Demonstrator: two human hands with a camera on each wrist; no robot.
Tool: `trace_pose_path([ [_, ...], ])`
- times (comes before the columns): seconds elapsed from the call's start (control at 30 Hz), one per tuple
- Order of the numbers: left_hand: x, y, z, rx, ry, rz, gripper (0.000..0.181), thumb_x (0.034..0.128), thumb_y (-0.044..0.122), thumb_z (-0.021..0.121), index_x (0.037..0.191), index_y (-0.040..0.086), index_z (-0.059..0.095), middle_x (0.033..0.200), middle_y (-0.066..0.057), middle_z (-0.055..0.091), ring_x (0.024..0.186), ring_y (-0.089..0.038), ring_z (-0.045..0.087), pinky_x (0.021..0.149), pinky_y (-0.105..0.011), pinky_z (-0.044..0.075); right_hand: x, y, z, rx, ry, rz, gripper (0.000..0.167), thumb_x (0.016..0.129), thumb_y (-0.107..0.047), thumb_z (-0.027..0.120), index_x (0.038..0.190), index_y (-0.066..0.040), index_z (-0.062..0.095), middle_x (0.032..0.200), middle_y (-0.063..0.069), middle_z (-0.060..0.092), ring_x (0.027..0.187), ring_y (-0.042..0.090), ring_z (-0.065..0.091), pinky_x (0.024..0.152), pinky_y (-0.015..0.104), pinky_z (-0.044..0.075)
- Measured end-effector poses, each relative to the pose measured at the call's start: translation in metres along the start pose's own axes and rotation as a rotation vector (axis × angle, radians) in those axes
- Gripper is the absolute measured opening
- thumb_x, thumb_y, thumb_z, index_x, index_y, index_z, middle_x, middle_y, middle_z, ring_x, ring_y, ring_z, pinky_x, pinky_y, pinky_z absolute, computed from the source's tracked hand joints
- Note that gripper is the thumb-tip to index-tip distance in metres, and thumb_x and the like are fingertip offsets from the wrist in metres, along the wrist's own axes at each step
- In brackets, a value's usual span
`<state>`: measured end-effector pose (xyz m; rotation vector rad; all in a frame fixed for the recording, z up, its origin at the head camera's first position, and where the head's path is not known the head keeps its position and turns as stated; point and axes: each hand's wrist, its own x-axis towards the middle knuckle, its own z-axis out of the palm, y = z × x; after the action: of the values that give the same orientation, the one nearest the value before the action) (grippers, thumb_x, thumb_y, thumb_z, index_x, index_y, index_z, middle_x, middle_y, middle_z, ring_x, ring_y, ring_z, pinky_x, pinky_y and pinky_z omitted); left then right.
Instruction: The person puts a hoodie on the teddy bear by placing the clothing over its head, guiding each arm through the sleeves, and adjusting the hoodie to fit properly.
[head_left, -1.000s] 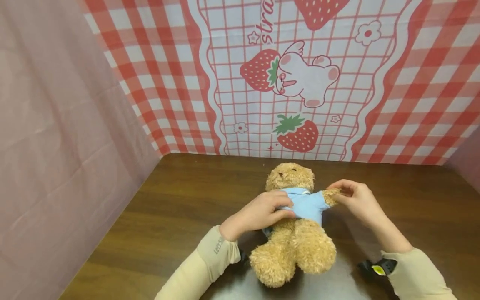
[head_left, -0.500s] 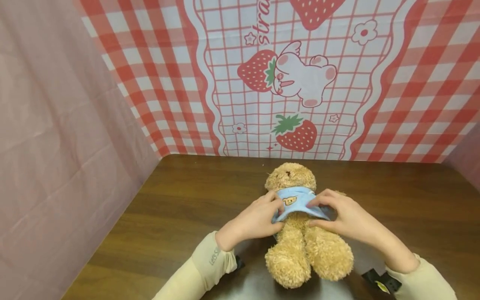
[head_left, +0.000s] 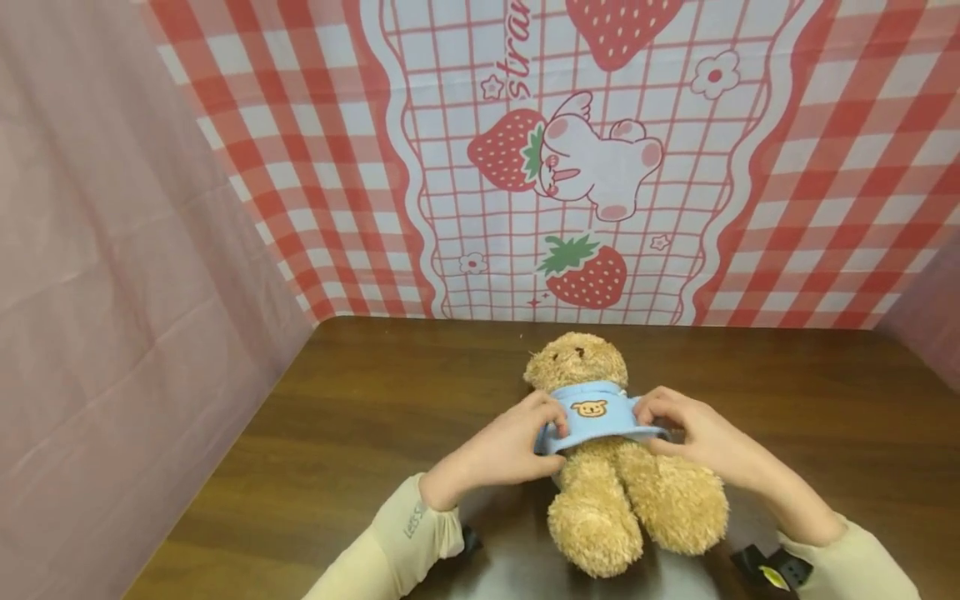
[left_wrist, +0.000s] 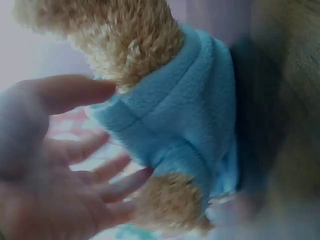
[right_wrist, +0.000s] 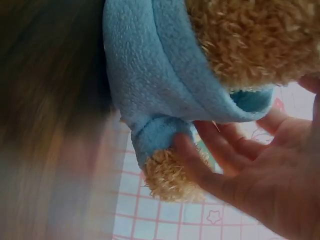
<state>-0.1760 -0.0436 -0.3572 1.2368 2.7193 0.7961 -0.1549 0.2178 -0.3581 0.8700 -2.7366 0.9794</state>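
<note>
A fluffy tan teddy bear (head_left: 600, 517) lies on its back on the table, head away from me and legs toward me. It wears a light blue shirt (head_left: 611, 423) with a small bear-face patch on the chest. My left hand (head_left: 506, 437) pinches the shirt's hem at the left side. On the other side my right hand (head_left: 701, 433) holds the hem with thumb and fingers. The bear's arms poke out of the sleeves, as the left wrist view shows with one furry paw (left_wrist: 172, 202) and the right wrist view with the other paw (right_wrist: 172, 177).
The brown wooden table (head_left: 360, 442) ends at a red-and-white strawberry-print cloth (head_left: 585, 192) hanging behind it. A pink curtain (head_left: 150, 275) hangs on the left. A dark wrist strap (head_left: 772, 568) shows by the right sleeve.
My right hand has left the bear's paw and come down to the shirt hem. The shirt front is pulled straighter, the patch now uncovered. The bear's legs have shifted to the right.
</note>
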Motion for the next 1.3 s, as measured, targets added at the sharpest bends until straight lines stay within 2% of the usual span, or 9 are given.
trace_pose_path([
  [0.1, -0.007, 0.007, -0.003, 0.169, -0.011, -0.047, 0.031, 0.0781, 0.031, 0.068, 0.096, 0.014, 0.05, 0.096, 0.002, 0.046, 0.078, -0.009, 0.043, 0.065, -0.018, 0.038, -0.006, -0.002, -0.001, -0.042, -0.005, 0.068, 0.017, 0.082, -0.023, 0.066, 0.081, -0.019, 0.049, 0.079, -0.006, 0.046, 0.069, 0.001, 0.042, 0.058, 0.02, 0.036],
  [0.2, -0.01, 0.01, -0.004, 0.248, -0.072, -0.143, 0.032, 0.0782, 0.044, 0.066, 0.077, 0.016, 0.052, 0.072, 0.006, 0.043, 0.062, -0.008, 0.04, 0.055, -0.02, 0.035, -0.009, -0.003, -0.002, -0.023, -0.052, 0.197, 0.026, 0.083, -0.035, 0.064, 0.082, -0.015, 0.048, 0.072, -0.003, 0.044, 0.063, 0.004, 0.039, 0.055, 0.021, 0.033],
  [0.3, -0.009, 0.008, 0.005, 0.168, -0.176, -0.215, 0.037, 0.0819, 0.048, 0.06, 0.063, 0.018, 0.049, 0.056, 0.01, 0.039, 0.049, -0.006, 0.036, 0.048, -0.019, 0.033, -0.009, -0.003, 0.002, 0.055, -0.1, 0.323, 0.036, 0.082, -0.038, 0.064, 0.088, -0.008, 0.045, 0.076, 0.003, 0.044, 0.068, 0.011, 0.04, 0.057, 0.024, 0.034],
  [0.4, -0.005, 0.004, 0.017, 0.027, -0.191, -0.258, 0.031, 0.0838, 0.042, 0.058, 0.068, 0.017, 0.054, 0.056, 0.01, 0.048, 0.05, -0.003, 0.042, 0.051, -0.018, 0.037, -0.009, 0.001, 0.011, 0.124, -0.117, 0.411, 0.047, 0.08, -0.037, 0.066, 0.095, -0.002, 0.038, 0.087, 0.012, 0.041, 0.081, 0.022, 0.04, 0.065, 0.029, 0.036],
  [0.57, 0.001, 0.002, 0.029, -0.154, -0.07, -0.328, 0.022, 0.0801, 0.035, 0.063, 0.081, 0.014, 0.057, 0.075, 0.007, 0.061, 0.064, -0.004, 0.052, 0.06, -0.018, 0.043, -0.008, 0.009, 0.029, 0.165, 0.015, 0.386, 0.051, 0.074, -0.02, 0.072, 0.097, 0.002, 0.032, 0.097, 0.023, 0.041, 0.092, 0.034, 0.038, 0.073, 0.038, 0.037],
  [0.8, 0.008, 0.006, 0.033, -0.262, 0.069, -0.401, 0.02, 0.0749, 0.025, 0.062, 0.063, 0.014, 0.051, 0.059, 0.007, 0.048, 0.054, -0.006, 0.041, 0.051, -0.02, 0.035, -0.003, 0.002, 0.038, 0.09, 0.199, 0.299, 0.05, 0.069, -0.007, 0.074, 0.1, 0.002, 0.037, 0.093, 0.021, 0.047, 0.084, 0.029, 0.044, 0.069, 0.036, 0.036],
  [0.97, 0.009, 0.007, 0.031, -0.312, 0.113, -0.416, 0.025, 0.0745, 0.015, 0.058, 0.054, 0.015, 0.044, 0.051, 0.007, 0.04, 0.047, -0.007, 0.034, 0.046, -0.02, 0.029, 0.003, -0.013, 0.037, -0.011, 0.176, 0.315, 0.047, 0.078, -0.013, 0.069, 0.109, -0.001, 0.036, 0.094, 0.018, 0.044, 0.084, 0.026, 0.042, 0.065, 0.035, 0.036],
  [1.17, 0.008, 0.0, 0.03, -0.483, 0.101, -0.474, 0.027, 0.0731, 0.008, 0.054, 0.05, 0.016, 0.042, 0.05, 0.006, 0.041, 0.046, -0.005, 0.037, 0.044, -0.018, 0.028, 0.006, -0.018, 0.04, -0.09, 0.121, 0.348, 0.045, 0.081, -0.015, 0.065, 0.113, -0.001, 0.035, 0.091, 0.015, 0.043, 0.08, 0.023, 0.041, 0.062, 0.033, 0.036],
  [1.3, 0.007, -0.003, 0.025, -0.406, 0.056, -0.489, 0.029, 0.0738, 0.014, 0.054, 0.049, 0.017, 0.04, 0.046, 0.008, 0.029, 0.043, -0.007, 0.023, 0.043, -0.022, 0.022, 0.005, -0.018, 0.039, -0.076, 0.075, 0.363, 0.044, 0.081, -0.019, 0.066, 0.109, -0.003, 0.037, 0.086, 0.01, 0.044, 0.077, 0.021, 0.04, 0.06, 0.031, 0.034],
])
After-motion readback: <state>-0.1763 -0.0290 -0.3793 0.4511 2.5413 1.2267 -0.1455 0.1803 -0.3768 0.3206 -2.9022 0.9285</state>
